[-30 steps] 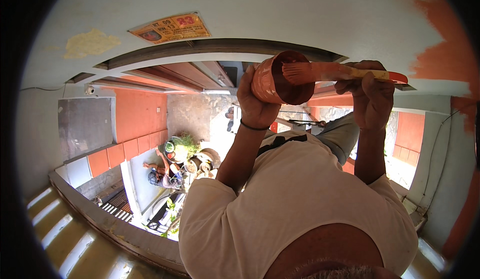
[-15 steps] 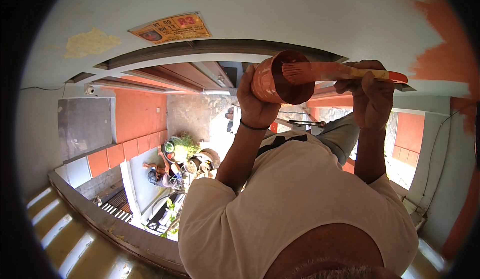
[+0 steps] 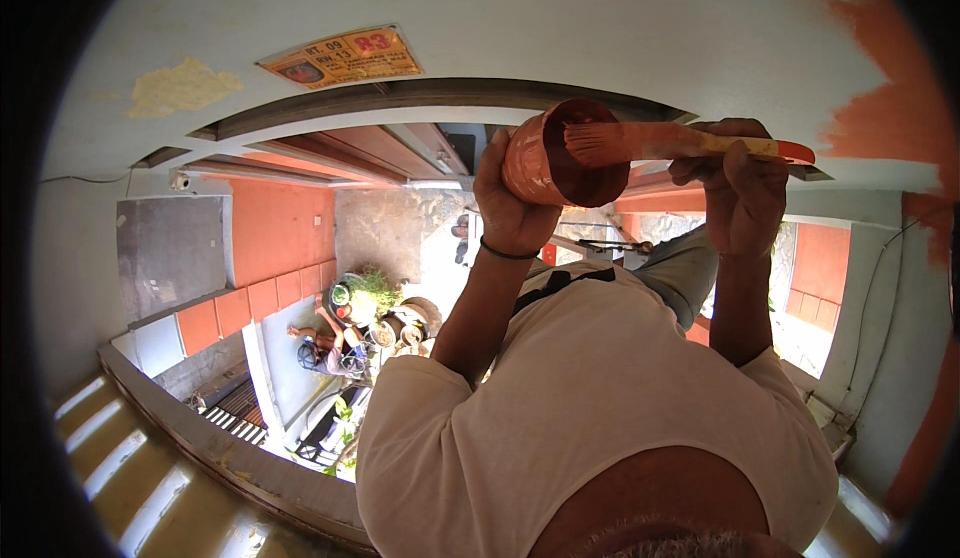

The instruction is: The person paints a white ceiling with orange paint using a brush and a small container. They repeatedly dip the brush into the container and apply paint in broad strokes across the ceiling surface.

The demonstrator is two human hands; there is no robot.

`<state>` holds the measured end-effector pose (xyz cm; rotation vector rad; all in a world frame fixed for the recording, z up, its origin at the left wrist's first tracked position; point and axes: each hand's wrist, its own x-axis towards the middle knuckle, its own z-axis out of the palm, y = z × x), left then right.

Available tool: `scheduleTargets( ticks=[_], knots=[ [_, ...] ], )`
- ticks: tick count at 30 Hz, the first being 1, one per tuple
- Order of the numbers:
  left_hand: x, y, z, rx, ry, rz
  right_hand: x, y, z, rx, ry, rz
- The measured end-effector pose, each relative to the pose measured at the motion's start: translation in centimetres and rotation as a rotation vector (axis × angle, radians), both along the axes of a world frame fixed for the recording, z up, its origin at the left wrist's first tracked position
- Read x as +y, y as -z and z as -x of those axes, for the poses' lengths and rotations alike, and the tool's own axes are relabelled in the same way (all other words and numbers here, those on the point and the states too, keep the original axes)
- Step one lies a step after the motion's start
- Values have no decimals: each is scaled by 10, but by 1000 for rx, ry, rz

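Both arms raised, elbows bent. Left forearm (image 3: 482, 318) slants up and rightward; left hand (image 3: 515, 218) cupped in a wide grip. Right forearm (image 3: 741, 308) near vertical; right hand (image 3: 750, 198) in a tight pinch grip, fingers curled. Hands apart, roughly level, both above the torso (image 3: 620, 388) in view.

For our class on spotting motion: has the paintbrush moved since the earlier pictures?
No, not noticeably: the paintbrush in the right hand keeps practically the same place, neither nearer to nor farther from the orange sign on the wall.
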<state>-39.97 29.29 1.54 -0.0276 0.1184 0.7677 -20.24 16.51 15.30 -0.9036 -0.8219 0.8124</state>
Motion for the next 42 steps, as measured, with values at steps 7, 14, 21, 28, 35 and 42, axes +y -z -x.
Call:
scheduleTargets(
  ticks=[7, 14, 21, 28, 35, 42],
  knots=[
    [-1, -3, 0, 2, 11, 11, -2, 0, -3, -42, -39, 18],
    [-1, 0, 0, -11, 9, 8, -2, -1, -2, -48, -35, 18],
    [-3, -2, -1, -11, 3, 15, -3, -1, 0, 4, -7, -13],
    [-2, -5, -2, -32, 3, -20, -3, 2, -2, -10, -45, -48],
    [-1, -6, -3, -24, 8, -25, -2, 2, -1, -10, -25, -53],
    [-3, -14, -4, 74, 0, 8, -2, 8, -2, 14, -37, -52]
  ],
)
